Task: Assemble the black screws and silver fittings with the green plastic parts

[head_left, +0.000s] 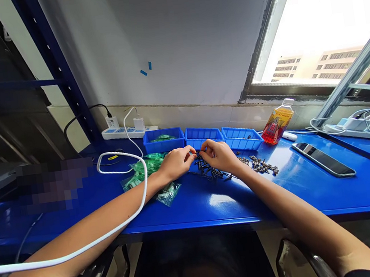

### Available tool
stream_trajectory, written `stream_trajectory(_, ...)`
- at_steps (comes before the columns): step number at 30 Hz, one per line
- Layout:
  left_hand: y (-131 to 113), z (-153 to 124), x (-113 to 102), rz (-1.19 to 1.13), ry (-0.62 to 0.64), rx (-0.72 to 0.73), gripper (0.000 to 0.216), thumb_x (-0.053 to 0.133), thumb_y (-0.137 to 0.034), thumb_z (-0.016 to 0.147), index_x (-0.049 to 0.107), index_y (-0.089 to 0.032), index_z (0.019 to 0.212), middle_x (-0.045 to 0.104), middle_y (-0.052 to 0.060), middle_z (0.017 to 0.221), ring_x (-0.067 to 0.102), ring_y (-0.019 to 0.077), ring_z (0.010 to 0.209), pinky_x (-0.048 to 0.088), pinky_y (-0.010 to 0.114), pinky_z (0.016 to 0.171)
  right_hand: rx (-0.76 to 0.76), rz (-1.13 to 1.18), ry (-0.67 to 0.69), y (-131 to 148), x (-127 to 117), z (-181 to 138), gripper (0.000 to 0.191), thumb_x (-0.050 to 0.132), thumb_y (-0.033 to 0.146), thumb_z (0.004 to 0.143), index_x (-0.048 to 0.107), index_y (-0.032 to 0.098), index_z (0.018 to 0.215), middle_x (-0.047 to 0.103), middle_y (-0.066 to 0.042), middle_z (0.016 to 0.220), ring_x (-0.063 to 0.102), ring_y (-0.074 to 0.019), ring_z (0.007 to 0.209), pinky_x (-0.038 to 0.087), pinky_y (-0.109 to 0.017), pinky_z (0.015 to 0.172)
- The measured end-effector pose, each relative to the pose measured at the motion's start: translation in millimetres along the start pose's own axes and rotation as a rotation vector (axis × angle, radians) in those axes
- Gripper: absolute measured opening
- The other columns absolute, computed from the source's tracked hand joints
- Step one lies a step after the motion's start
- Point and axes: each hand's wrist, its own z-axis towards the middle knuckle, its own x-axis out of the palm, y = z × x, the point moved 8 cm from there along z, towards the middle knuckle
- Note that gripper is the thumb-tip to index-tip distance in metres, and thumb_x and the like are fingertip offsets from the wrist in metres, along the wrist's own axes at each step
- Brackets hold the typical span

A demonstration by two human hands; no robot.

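Note:
Above the dark pile, my left hand (177,162) and my right hand (220,153) face each other with thumb and fingers pinched. A thin dark piece shows between the fingertips; it is too small to name, and which hand bears it is unclear. Below my right hand lies a heap of black screws (209,170), partly covered by it. Silvery, screw-like metal parts (260,165) are spread beyond my right wrist. Beside my left hand and partly under its forearm are clear bags of green pieces (150,162).
Three blue bins (204,133) line the back of the blue table (194,210); the left one holds green pieces. A drink bottle (277,122) and a phone (324,159) are at right. A white cable (143,194) loops over my left forearm from a power strip (116,133).

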Motion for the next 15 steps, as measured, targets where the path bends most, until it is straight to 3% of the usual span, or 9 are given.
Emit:
stream_trajectory(8,-12.5,-3.2,2.9,0.012,0.294,0.253,0.017,0.053,-0.031,0.076,0.063,-0.02,0.086,0.067,0.002,0.078,0.061,0.0162,0.073,0.042,0.023,0.064,0.216,-0.083,-0.333,-52.1,-47.1,4.1,0.005,0.052,0.021,0.072,0.053,0.021,0.068,0.048,0.005,0.047,0.046,-0.0124,0.047,0.03,-0.023,0.051)
stream_trajectory(11,-15.5,-5.9,5.2,0.019,0.37,0.325,0.012,0.06,-0.029,0.07,0.063,-0.02,0.077,0.066,0.002,0.08,0.06,0.0171,0.077,0.042,0.023,0.067,0.308,-0.101,-0.372,-69.3,-55.0,1.6,0.006,0.052,0.021,0.072,0.054,0.021,0.066,0.047,0.004,0.046,0.045,-0.013,0.046,0.028,-0.024,0.05)
stream_trajectory(15,-17.3,-7.2,6.6,-0.005,0.378,0.336,0.008,0.055,-0.019,0.069,0.062,-0.02,0.068,0.063,0.002,0.079,0.059,0.0166,0.078,0.043,0.023,0.07,0.371,-0.149,-0.357,-76.5,-48.3,-0.9,0.005,0.053,0.02,0.071,0.056,0.021,0.068,0.051,0.003,0.049,0.047,-0.0144,0.048,0.027,-0.024,0.049)
